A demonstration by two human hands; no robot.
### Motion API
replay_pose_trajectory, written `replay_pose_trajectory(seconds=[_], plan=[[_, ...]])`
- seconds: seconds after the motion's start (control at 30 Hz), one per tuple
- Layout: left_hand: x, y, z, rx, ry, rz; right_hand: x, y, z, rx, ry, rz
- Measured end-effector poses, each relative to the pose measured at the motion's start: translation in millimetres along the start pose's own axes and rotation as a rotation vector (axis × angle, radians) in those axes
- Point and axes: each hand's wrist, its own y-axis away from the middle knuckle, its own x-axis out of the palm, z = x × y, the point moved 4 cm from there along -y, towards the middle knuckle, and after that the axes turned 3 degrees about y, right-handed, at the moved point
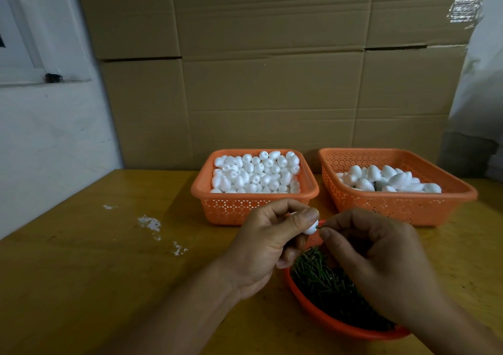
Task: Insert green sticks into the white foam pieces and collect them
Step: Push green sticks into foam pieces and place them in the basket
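Above a bowl (321,317) of green sticks (324,281) on a wooden table (109,273), the left hand (268,248) pinches a foam piece (311,229) while the right hand (381,262) pinches a stick (319,227) at its tip. Beyond the bowl sit two orange baskets: the left basket (231,210) full of foam pieces, the right basket (394,207) partly filled. Cardboard boxes (272,68) stand behind.

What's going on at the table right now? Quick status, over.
Left hand pinching a white foam piece. Right hand pushing a green stick into it, above the stick bowl. Nothing in the way, over.
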Motion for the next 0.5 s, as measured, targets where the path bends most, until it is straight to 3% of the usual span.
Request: replay_pose_trajectory(seconds=[0.5], plan=[[-0.9,-2.1,2.6,-0.005,0.039,0.001,1.4,0.7,1.8,-0.017,0.004,-0.022]])
